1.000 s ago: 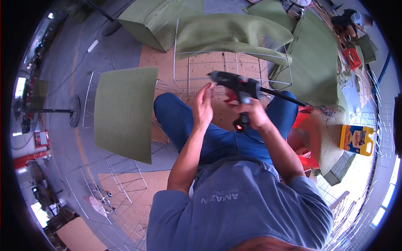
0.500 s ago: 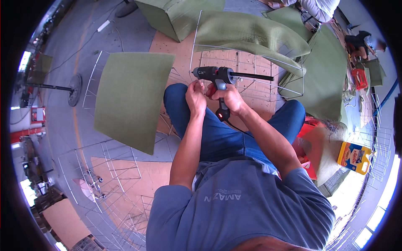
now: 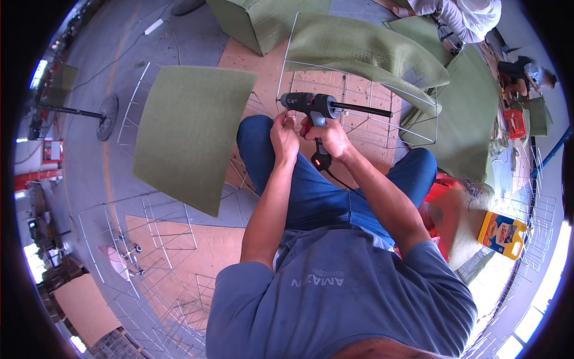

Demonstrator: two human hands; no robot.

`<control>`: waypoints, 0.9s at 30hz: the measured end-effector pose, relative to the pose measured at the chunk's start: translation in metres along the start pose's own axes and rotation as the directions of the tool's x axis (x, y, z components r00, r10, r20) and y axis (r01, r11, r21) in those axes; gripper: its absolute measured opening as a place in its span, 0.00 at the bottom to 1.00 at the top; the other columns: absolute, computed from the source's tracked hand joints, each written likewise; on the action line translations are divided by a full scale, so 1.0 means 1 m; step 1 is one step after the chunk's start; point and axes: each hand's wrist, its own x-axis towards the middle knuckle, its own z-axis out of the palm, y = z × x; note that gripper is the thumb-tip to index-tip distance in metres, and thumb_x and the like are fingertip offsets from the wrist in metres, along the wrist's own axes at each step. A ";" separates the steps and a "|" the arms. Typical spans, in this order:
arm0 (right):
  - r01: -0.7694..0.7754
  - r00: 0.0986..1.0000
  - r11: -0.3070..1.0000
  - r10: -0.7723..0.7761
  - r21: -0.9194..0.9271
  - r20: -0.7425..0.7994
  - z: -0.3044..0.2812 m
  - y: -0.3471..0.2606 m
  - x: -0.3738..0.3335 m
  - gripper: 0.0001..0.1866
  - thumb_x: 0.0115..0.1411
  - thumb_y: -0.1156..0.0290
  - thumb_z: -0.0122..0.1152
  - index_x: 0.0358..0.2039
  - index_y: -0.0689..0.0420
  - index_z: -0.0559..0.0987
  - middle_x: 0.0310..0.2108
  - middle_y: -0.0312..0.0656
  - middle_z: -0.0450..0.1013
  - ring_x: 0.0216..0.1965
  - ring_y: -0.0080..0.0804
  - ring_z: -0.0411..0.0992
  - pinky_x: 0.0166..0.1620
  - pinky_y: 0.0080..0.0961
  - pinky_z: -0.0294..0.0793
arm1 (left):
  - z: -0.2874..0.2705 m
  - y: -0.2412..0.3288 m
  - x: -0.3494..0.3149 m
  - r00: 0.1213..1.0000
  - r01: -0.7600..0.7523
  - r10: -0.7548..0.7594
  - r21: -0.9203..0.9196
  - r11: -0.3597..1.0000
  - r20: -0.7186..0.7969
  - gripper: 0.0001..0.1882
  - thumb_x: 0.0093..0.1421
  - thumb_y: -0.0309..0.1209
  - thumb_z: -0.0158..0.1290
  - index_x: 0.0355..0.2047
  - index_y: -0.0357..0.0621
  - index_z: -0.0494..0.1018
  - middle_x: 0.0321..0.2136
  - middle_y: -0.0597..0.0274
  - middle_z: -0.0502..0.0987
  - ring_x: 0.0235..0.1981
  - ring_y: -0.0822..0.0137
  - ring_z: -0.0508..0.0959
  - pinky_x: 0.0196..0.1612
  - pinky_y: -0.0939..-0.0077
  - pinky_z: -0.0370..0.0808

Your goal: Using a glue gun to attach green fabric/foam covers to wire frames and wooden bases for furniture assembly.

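My right hand (image 3: 332,139) is wrapped around the handle of a dark grey hot glue gun (image 3: 304,102), its nozzle pointing left. A long black glue stick (image 3: 366,110) juts from the gun's back end, and a red light glows at the handle's base. Just below the nozzle, my left hand (image 3: 285,136) is closed with fingertips pinched together; anything between them is too small to make out. Beyond the gun stands a wire frame (image 3: 278,66), with green mesh fabric (image 3: 359,45) draped loosely over it. Both hands are above my lap.
A green fabric-covered panel (image 3: 191,131) stands at my left, near bare wire frames (image 3: 161,239). Cardboard (image 3: 239,60) lies on the floor ahead. On the right are a yellow-and-blue jug (image 3: 502,234) and green sheets (image 3: 463,113). Another person (image 3: 457,18) sits at the far right.
The view has shifted slightly, moving the surroundings a little in the picture. My right hand still grips the glue gun, and my left hand stays under the nozzle with little visible movement.
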 end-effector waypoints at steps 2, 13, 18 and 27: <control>-0.002 1.000 1.000 0.002 -0.017 -0.004 0.000 -0.002 0.000 0.19 0.45 0.76 0.62 0.40 0.66 0.79 0.35 0.43 0.79 0.41 0.33 0.77 0.52 0.29 0.74 | -0.001 0.001 0.000 1.000 -0.021 0.021 0.009 1.000 -0.008 0.17 0.71 0.30 0.50 0.53 0.29 0.75 0.38 0.56 0.82 0.38 0.69 0.79 0.46 0.73 0.74; -0.002 1.000 1.000 0.002 0.017 0.003 -0.011 0.001 -0.007 0.15 0.45 0.76 0.62 0.37 0.66 0.78 0.30 0.43 0.78 0.35 0.30 0.77 0.44 0.26 0.75 | 0.007 -0.009 -0.003 0.997 0.058 -0.053 -0.098 0.994 0.053 0.15 0.71 0.27 0.52 0.53 0.28 0.76 0.40 0.56 0.82 0.41 0.70 0.79 0.49 0.75 0.75; 0.018 0.996 0.995 -0.026 -0.096 -0.081 -0.016 0.002 -0.017 0.14 0.46 0.75 0.62 0.36 0.65 0.78 0.29 0.41 0.77 0.34 0.30 0.76 0.43 0.26 0.75 | 0.012 -0.008 -0.011 0.995 0.073 -0.064 -0.126 0.989 0.075 0.15 0.71 0.27 0.51 0.53 0.28 0.76 0.40 0.56 0.82 0.41 0.71 0.79 0.49 0.76 0.75; 0.028 0.993 0.993 -0.041 -0.114 -0.114 -0.029 0.005 -0.034 0.13 0.46 0.74 0.63 0.34 0.63 0.78 0.29 0.39 0.77 0.35 0.28 0.75 0.43 0.27 0.74 | 0.021 0.006 -0.026 0.983 0.060 -0.069 0.060 0.996 0.168 0.14 0.73 0.28 0.50 0.53 0.31 0.76 0.40 0.59 0.82 0.42 0.72 0.79 0.50 0.77 0.75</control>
